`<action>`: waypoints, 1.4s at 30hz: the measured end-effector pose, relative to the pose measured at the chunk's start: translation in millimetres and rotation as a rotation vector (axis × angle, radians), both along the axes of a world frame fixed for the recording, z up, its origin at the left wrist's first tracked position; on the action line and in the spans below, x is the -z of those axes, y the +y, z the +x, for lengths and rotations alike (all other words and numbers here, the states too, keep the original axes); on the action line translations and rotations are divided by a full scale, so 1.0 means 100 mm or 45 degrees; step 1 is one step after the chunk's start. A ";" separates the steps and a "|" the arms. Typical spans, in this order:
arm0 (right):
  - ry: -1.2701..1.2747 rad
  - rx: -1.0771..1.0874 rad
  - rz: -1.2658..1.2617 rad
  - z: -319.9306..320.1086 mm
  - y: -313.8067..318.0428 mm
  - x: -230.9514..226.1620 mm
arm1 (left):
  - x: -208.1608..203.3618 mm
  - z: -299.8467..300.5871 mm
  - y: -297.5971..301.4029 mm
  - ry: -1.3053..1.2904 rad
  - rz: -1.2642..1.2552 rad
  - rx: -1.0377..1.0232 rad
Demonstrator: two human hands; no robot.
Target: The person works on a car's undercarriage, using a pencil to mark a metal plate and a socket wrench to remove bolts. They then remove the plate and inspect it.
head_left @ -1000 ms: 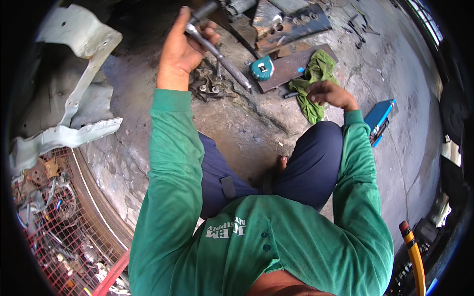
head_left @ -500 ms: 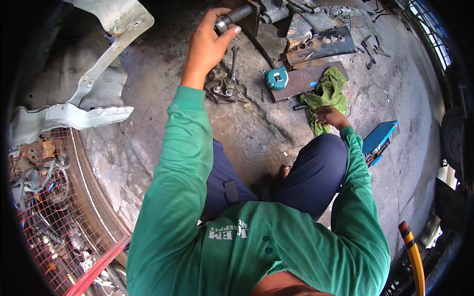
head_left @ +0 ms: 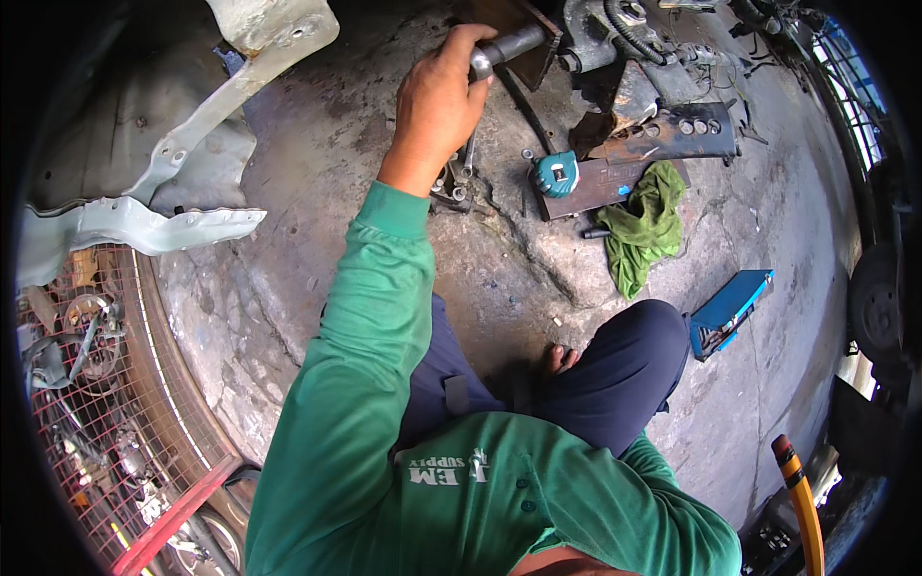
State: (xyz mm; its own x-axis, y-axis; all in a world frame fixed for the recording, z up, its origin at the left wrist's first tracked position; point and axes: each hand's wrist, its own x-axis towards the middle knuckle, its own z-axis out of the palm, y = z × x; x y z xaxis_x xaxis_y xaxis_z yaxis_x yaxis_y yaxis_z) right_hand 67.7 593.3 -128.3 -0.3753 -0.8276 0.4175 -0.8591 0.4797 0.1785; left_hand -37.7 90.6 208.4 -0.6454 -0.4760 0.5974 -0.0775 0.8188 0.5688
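Observation:
My left hand [head_left: 437, 110] reaches out at the top, its fingers closed round the near end of a dark metal tube [head_left: 516, 44]. The tube's far end meets a rusty plate [head_left: 547, 43]; whether they are joined I cannot tell. Beneath my left wrist lie a wrench [head_left: 469, 154] and a small metal part [head_left: 459, 192], both partly covered. My right hand is out of view; only its green sleeve [head_left: 663, 475] shows, beside my knee. A crumpled green cloth [head_left: 643, 226] lies on the floor, with a short dark cylinder [head_left: 595, 233] at its left edge.
A teal tape measure [head_left: 556, 175] rests on a brown metal plate [head_left: 615, 187]. A blue case [head_left: 732, 312] stands right of my knee. Bent sheet metal [head_left: 163, 226] and a red wire cage [head_left: 106, 413] occupy the left. A yellow handle [head_left: 802, 504] rises at lower right.
My right hand has left the green cloth and moved down out of view. My left hand still grips the tube. The whole view has shifted slightly.

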 end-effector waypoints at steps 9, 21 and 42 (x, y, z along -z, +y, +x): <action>-0.028 -0.046 0.008 0.18 -0.11 0.24 | -0.28 0.12 0.10 0.123 1.927 0.832; -0.113 -0.054 -0.022 0.17 -0.10 0.31 | 0.06 -0.04 -0.14 0.170 -0.514 -0.133; -0.230 0.098 -0.034 0.12 -0.08 0.13 | -0.11 -0.01 -0.05 -0.062 0.355 0.177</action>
